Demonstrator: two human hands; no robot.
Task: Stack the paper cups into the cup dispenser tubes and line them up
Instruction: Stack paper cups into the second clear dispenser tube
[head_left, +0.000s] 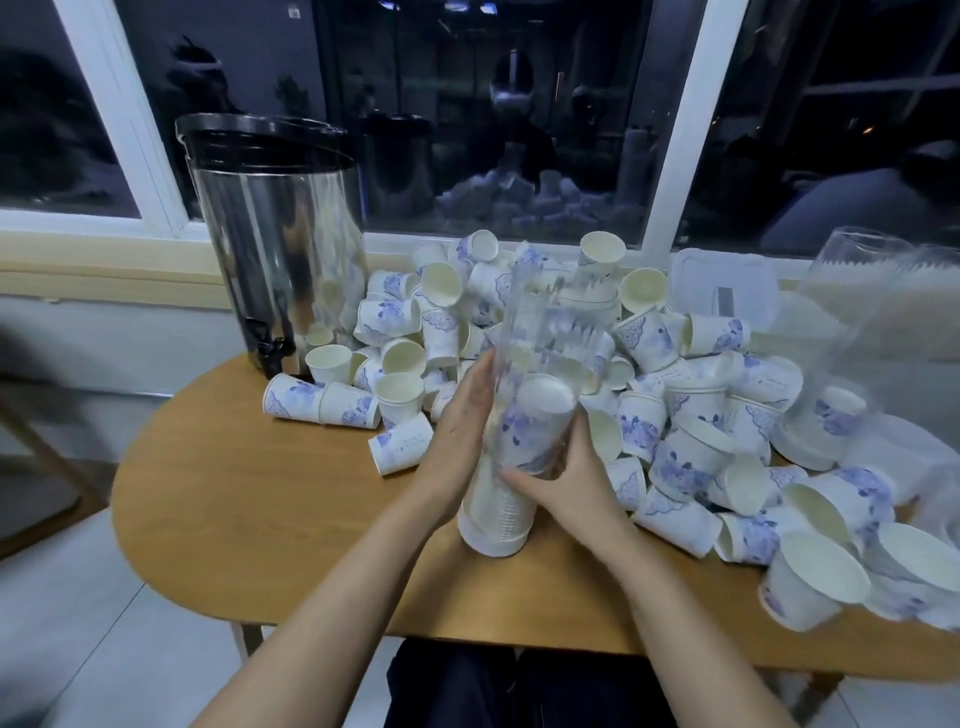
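A clear plastic dispenser tube stands upright on the wooden table, with a stack of white paper cups with blue print inside it and a white base. My left hand presses flat against the tube's left side. My right hand wraps around its lower right side. Behind and to the right lies a big heap of loose paper cups, several on their sides.
A steel drinks urn with a black tap stands at the back left. Another clear tube holding cups leans at the right, blurred. A white plastic lid rests against the window sill. The table's front edge is near my lap.
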